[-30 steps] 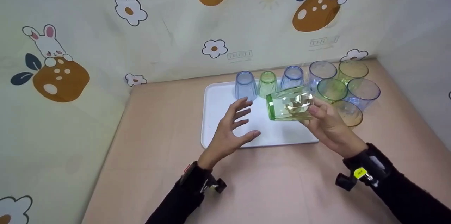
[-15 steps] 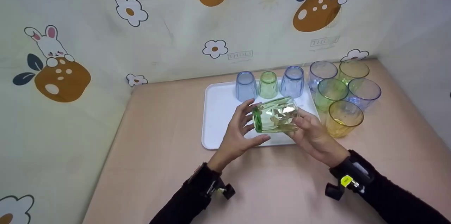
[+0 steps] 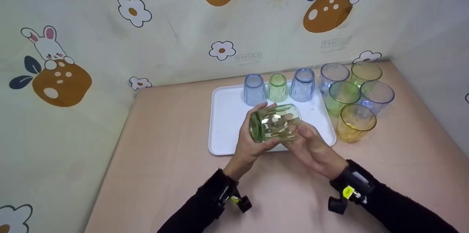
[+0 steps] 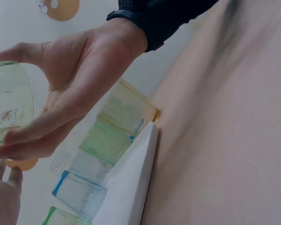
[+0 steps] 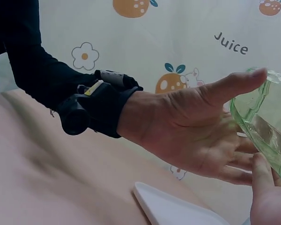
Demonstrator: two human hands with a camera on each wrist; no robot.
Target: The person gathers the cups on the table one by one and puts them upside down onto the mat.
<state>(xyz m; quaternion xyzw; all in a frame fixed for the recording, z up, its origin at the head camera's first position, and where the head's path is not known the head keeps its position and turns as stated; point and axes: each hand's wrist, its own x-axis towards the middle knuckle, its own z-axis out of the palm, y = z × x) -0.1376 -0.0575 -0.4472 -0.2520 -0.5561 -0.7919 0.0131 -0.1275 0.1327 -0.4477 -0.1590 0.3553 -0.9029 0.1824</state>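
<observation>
A clear green drinking glass (image 3: 280, 121) lies sideways in the air above the front of the white tray (image 3: 222, 126), its thick base pointing left. My left hand (image 3: 247, 150) grips the base end, thumb below and fingers behind. At the rim end, my right hand (image 3: 317, 150) holds the glass between thumb and fingers. In the right wrist view, the right thumb lies along the side of the glass (image 5: 253, 105). The left wrist view has the left thumb and fingers on opposite sides of the glass (image 4: 11, 101).
Along the tray's back stand a blue glass (image 3: 254, 92), a small green glass (image 3: 277, 88) and another blue glass (image 3: 303, 86), all upside down. Several upright glasses crowd the right side, with a yellow glass (image 3: 355, 126) nearest. Behind the table (image 3: 165, 134) hangs a printed curtain (image 3: 176, 42).
The right hand has carried the green glass left and slightly down. My left hand, earlier spread and apart from it, has moved right and taken hold of the base end.
</observation>
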